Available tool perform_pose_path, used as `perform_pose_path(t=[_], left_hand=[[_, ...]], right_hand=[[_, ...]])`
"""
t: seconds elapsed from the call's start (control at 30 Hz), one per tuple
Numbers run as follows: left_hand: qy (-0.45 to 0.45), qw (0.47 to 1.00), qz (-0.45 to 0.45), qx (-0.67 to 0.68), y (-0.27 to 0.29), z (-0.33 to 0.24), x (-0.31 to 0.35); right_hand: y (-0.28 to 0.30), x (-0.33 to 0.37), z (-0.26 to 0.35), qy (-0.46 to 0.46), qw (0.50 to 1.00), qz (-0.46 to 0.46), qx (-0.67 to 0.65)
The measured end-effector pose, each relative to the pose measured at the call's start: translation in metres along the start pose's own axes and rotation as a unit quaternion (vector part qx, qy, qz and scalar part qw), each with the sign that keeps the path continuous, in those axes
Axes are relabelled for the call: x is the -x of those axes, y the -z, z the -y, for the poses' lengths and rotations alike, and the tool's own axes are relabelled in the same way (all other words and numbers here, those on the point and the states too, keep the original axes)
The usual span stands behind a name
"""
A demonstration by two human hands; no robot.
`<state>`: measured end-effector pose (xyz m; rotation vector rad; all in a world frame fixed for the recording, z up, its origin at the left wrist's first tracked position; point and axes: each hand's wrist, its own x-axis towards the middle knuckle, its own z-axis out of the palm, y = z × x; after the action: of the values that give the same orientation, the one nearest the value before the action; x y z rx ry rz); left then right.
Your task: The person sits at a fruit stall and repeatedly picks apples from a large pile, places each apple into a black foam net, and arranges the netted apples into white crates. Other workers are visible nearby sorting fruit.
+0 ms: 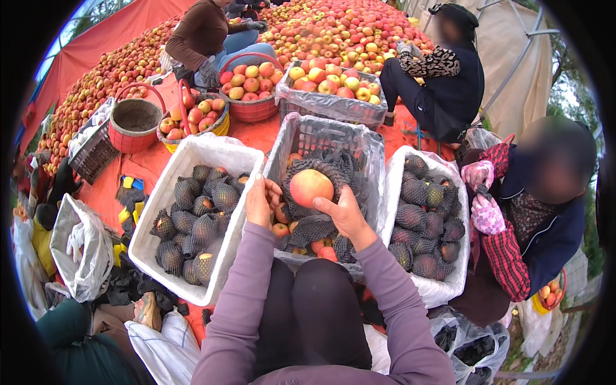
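Observation:
A red-and-yellow apple [312, 188] is held up in front of me in my right hand [350, 218], the thumb pressed on its lower right side. To the left of it, and apart from it, is my left hand [262, 200], its fingers loosely bent and nothing visible in them. Below both hands stands a grey plastic crate [282, 142] lined with clear film. Inside it lie dark foam net sleeves [340, 163] and several loose apples. Whether a sleeve touches the held apple's underside is hidden.
White-lined crates of netted apples flank me, one left [142, 240] and one right [420, 285]. Beyond are a full apple crate [333, 110], red baskets [135, 138] and a large apple heap [353, 32]. A person in pink gloves [489, 215] sits close on the right.

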<state>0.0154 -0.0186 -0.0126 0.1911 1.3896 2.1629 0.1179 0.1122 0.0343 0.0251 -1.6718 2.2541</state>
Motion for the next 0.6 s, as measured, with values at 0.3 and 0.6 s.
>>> perform_pose_path(t=[0.3,0.6], left_hand=[[0.146,0.884,0.298,0.330,-0.003,-0.006,0.029],[-0.329,0.876,0.056,-0.348,-0.022,-0.036,0.044]], right_hand=[[0.011,0.020,0.006,-0.166,0.924,0.138,-0.316],[0.009,-0.020,-0.011,0.012,0.973,-0.003,0.229]])
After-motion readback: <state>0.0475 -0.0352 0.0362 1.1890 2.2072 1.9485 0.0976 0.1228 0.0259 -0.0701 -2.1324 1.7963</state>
